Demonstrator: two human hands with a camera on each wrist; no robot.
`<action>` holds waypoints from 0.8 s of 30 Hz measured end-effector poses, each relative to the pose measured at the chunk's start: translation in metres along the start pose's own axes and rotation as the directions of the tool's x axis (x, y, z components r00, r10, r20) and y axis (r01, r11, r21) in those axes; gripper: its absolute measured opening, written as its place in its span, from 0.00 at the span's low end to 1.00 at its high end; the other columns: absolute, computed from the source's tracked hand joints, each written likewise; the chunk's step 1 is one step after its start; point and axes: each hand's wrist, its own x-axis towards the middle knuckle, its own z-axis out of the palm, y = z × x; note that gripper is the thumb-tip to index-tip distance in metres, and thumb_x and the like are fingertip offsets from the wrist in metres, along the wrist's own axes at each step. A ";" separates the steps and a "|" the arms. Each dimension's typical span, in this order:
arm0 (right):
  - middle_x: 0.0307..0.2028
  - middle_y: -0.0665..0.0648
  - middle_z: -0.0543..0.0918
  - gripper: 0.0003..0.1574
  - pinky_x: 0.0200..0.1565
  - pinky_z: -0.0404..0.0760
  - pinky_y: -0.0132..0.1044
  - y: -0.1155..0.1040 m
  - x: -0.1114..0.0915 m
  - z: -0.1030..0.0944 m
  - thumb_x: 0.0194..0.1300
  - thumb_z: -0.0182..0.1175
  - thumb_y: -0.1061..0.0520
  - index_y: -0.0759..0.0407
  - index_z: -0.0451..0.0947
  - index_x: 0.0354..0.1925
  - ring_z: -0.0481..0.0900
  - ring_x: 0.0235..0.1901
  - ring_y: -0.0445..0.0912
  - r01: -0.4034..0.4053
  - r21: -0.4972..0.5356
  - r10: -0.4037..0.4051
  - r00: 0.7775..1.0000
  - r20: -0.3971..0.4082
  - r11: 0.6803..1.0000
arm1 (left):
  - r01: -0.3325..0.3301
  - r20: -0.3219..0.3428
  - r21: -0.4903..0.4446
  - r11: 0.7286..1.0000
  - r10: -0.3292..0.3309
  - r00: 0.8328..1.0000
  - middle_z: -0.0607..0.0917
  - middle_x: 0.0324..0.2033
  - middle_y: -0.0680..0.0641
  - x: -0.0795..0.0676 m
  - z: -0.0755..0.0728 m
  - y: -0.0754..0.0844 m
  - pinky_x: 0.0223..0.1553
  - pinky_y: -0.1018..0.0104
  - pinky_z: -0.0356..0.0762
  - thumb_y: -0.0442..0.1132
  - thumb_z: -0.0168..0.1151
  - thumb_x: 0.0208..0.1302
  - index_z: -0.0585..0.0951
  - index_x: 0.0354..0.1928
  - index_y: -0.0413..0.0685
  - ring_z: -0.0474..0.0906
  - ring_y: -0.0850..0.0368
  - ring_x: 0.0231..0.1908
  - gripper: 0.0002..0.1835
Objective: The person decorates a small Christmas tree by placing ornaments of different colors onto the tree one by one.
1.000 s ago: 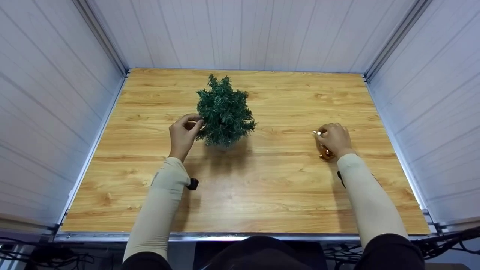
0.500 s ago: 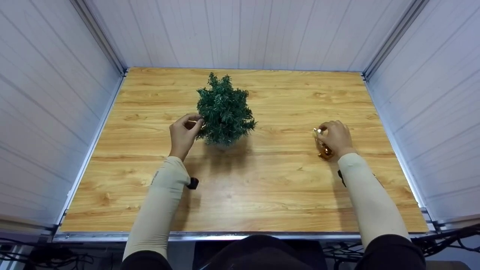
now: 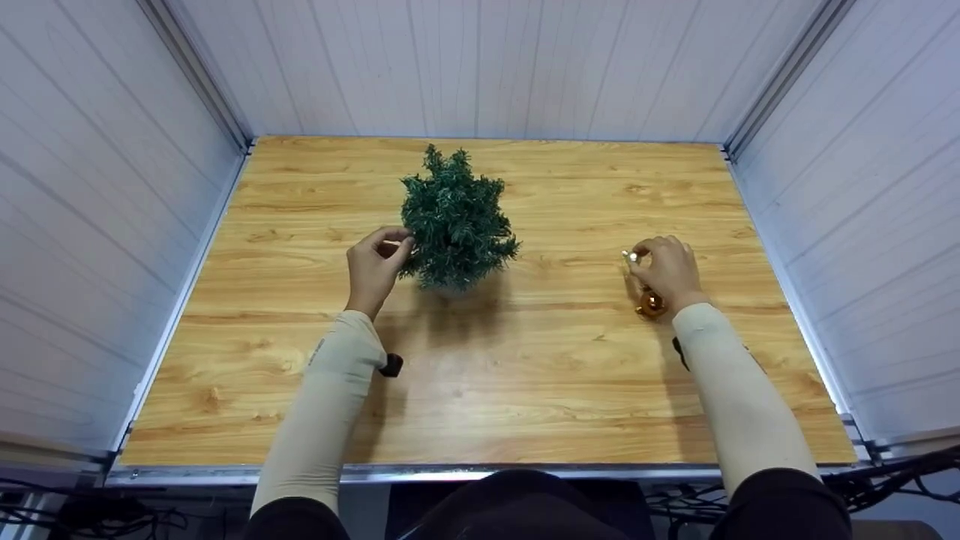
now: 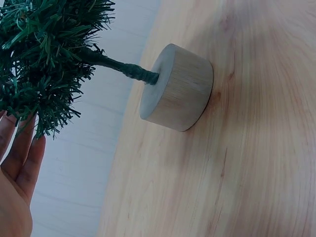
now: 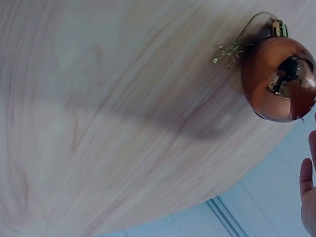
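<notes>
The artificial Christmas tree point(image 3: 459, 225), pinched in the left hand's point(image 3: 373, 270) curled fingers, is now shifted slightly nearer the copper bauble point(image 5: 276, 79); 1 small shiny piece point(image 3: 631, 257) is pinched by the right hand point(image 3: 670, 271).

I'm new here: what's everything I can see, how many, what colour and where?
Table: 1, light wood, centre
Walls: 3, whitish, back and sides
Metal edging: 1, silver, table's front
Cables: several, black, bottom corners
Tree: 1, green, left of centre
Base: 1, pale wood, under tree
Bauble: 1, copper, table's right side
String: 1, greenish gold, on bauble's top
Shiny thing: count unclear, whitish gold, beyond bauble
Dark shape: 1, black, bottom middle, unclear what
Wrist cameras: 2, black, one per wrist
Sleeves: 2, cream, forearms, black higher up
Left hand: 1, bare, pinching tree's left edge
Right hand: 1, bare, pinching shiny thing
</notes>
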 end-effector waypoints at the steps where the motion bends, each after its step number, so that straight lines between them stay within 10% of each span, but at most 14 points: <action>1: 0.41 0.59 0.86 0.13 0.54 0.67 0.57 -0.001 0.000 0.001 0.62 0.65 0.53 0.59 0.84 0.43 0.75 0.42 0.56 0.001 0.000 -0.001 1.000 -0.002 1.000 | -0.001 0.001 -0.001 1.000 0.001 1.000 0.89 0.33 0.51 0.000 0.000 -0.001 0.30 0.73 0.78 0.42 0.68 0.63 0.88 0.40 0.51 0.82 0.63 0.27 0.07; 24: 0.41 0.59 0.85 0.18 0.59 0.66 0.59 -0.034 0.000 0.010 0.62 0.65 0.51 0.60 0.84 0.47 0.77 0.47 0.56 0.001 0.105 0.006 0.998 -0.068 0.994 | 0.000 0.022 -0.058 0.998 0.001 1.000 0.89 0.33 0.51 0.007 0.004 -0.014 0.29 0.72 0.78 0.42 0.68 0.63 0.87 0.41 0.50 0.82 0.60 0.26 0.07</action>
